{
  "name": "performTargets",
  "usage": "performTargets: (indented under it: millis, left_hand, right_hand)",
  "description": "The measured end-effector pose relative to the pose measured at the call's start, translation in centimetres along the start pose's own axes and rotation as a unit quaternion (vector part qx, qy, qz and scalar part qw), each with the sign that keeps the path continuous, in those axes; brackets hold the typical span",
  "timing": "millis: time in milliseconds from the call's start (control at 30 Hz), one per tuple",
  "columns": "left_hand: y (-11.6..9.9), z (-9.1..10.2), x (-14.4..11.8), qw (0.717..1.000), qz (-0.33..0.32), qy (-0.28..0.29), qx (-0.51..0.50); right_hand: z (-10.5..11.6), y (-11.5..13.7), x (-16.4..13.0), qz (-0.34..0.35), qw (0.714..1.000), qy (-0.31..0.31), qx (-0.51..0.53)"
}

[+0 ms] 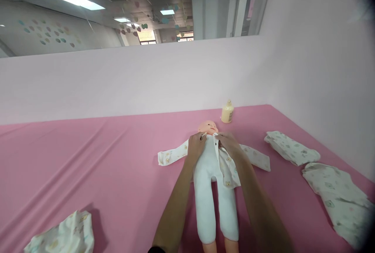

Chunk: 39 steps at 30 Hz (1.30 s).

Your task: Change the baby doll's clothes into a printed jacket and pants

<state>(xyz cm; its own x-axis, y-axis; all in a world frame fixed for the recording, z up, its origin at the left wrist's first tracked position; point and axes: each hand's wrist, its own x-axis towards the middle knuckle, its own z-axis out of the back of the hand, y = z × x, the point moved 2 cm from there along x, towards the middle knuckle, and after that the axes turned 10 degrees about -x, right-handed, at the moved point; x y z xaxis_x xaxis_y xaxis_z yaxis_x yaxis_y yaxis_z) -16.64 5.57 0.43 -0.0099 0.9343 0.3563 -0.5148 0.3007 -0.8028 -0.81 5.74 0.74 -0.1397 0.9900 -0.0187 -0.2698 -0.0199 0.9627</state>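
2 hands work at the collar of a baby doll (208,127) lying centre frame on the pink sheet (88,155): the left hand (195,146) and right hand (230,143) both pinch the printed jacket (231,169) edges at the neck, apparently fastening; aligning the fronts matters. Folded clothes (291,148) lie right.

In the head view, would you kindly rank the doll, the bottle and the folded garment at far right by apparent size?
1. doll, largest.
2. folded garment at far right, though it lies nearer the camera, so its true size is unsure.
3. bottle, smallest and farthest.
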Motion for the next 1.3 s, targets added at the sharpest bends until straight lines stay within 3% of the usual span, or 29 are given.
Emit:
performTargets:
  millis: [300,567,967,1133,1300]
  left_hand:
    - [0.1,-1.1,-0.1,0.998,-0.044,0.021,0.034]
    - [-0.2,-1.6,-0.4,0.994,-0.084,0.032,0.065]
    - [0.0,-1.7,-0.5,0.993,-0.074,0.037,0.078]
    - [0.1,-1.7,-0.6,0.991,-0.088,0.039,0.088]
    - [0.1,-1.7,-0.6,0.990,-0.087,0.044,0.101]
  right_hand:
    - [-0.9,-0.4,0.6,0.036,0.998,0.043,-0.040]
    - [-0.9,-0.2,0.4,0.031,0.996,0.043,-0.069]
    - [-1.0,0.1,0.0,0.024,0.994,0.077,-0.073]
    - [-1.7,0.9,-0.4,0.072,0.965,0.009,-0.252]
    - [-1.9,1.3,-0.1,0.102,0.946,-0.063,-0.302]
